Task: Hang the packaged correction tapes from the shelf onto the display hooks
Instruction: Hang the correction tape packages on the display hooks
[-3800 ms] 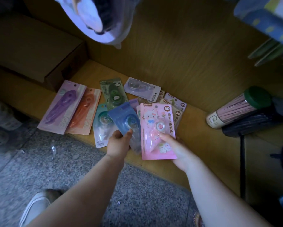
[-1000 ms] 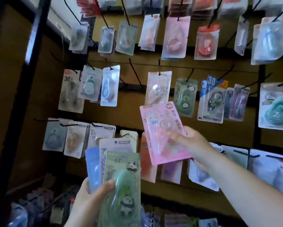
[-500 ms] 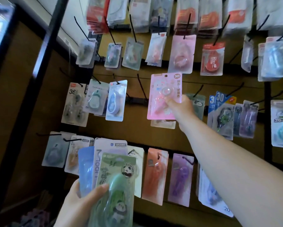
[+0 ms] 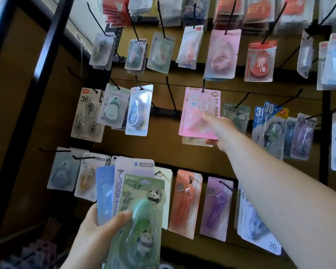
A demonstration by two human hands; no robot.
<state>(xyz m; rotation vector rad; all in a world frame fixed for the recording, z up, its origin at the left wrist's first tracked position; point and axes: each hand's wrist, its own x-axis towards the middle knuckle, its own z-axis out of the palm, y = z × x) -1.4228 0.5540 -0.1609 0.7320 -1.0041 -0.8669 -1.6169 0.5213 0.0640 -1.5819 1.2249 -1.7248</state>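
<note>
Two hands: the left hand (image 4: pixel 97 232) grips three packs (image 4: pixel 138 216), the right hand (image 4: pixel 219 131) one pink pack (image 4: pixel 199 113).

**Pastel Packs on Black Hooks**

The pink pack (image 4: pixel 199 113) carries a pale cartoon character print and a "30" badge. Nearest on the left, the green pack (image 4: pixel 139 216) shows bamboo leaves and black-and-white pandas (one in a round badge), fronting a white pack (image 4: pixel 134 167) and a blue pack (image 4: pixel 104 193). Lower down hang an orange pack (image 4: pixel 185 202) and a purple pack (image 4: pixel 216 206). The hooks (image 4: pixel 170 96) are black, the backboard (image 4: pixel 163 148) tan wood.
</note>
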